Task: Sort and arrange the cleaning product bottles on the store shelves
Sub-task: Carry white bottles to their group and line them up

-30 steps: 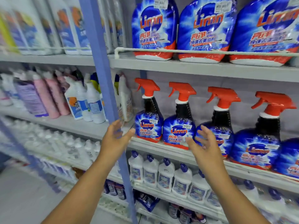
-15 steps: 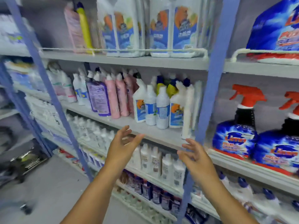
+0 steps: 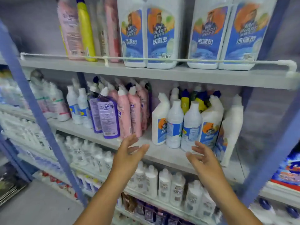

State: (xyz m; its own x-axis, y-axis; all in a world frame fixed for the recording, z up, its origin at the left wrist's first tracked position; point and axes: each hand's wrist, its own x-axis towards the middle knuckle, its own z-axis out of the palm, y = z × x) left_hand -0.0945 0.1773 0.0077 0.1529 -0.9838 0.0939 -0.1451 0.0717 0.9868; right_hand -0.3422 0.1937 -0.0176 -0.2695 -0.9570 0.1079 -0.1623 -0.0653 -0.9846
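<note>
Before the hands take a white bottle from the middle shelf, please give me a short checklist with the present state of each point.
1. Left hand holds nothing: ok.
2. Right hand holds nothing: ok.
3. Front white bottles stand upright: ok.
4. Rightmost white bottle stands upright: not ok, it leans.
5. Bare space on middle shelf between pink bottles and white ones: ok.
6. Caps closed tight: cannot tell.
</note>
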